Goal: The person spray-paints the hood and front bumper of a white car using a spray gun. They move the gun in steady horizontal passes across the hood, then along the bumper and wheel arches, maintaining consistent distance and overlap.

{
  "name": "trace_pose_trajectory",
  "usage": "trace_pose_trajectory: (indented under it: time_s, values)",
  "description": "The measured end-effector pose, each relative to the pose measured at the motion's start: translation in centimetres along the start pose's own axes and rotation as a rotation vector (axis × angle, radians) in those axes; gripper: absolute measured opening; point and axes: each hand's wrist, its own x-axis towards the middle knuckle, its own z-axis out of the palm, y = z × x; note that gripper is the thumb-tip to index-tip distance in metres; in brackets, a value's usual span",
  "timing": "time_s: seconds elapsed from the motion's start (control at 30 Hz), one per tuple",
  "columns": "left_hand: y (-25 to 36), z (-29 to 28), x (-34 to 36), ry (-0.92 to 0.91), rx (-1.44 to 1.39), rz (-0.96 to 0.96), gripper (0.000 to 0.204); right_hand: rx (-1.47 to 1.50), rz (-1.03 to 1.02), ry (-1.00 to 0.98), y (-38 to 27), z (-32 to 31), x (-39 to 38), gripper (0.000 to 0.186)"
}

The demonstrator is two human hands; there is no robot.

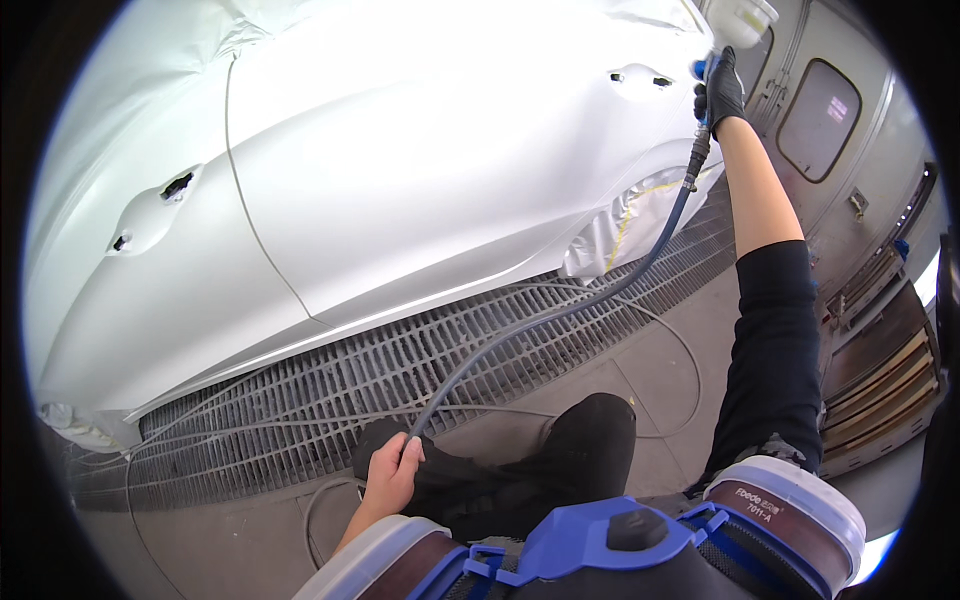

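Metal floor grates (330,400) are running under a shiny white car (400,170). Her gloved right hand (720,92) is squeezing a spray gun (712,60) up high, and her bare left hand (392,470) is gripping its long gray hose (560,312).

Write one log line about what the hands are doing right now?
right hand: gloved, grips spray gun | left hand: bare, holds air hose | beside: white car

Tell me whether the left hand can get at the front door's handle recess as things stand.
Probably not without stepping closer: the left hand grips the air hose low by the knee, while the handle recess sits well up the white car door, across the floor grate.
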Motion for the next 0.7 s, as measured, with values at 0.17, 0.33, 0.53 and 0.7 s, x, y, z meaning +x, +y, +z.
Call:
trace_pose_trajectory:
  time_s: [0.17, 0.33, 0.53, 0.7]
  values:
    - [-0.5, -0.5, -0.1, 0.055, 0.218, 0.129, 0.034, 0.201, -0.058, -0.507, -3.4, 6.4, -4.7, 0.068]
    - [-0.8, -0.1, -0.8, 0.078, 0.270, 0.109, 0.033, 0.305, 0.091, -0.897, -9.5, 13.2, -12.7, 0.065]
    - [0.1, 1.3, 0.0, 0.063, 0.411, 0.007, 0.033, 0.352, -0.018, -1.259, -12.6, 20.2, -20.5, 0.060]
    - [2.8, 2.6, 2.1, 0.016, 0.437, -0.056, 0.034, 0.346, -0.072, -1.429, -12.9, 22.5, -18.0, 0.062]
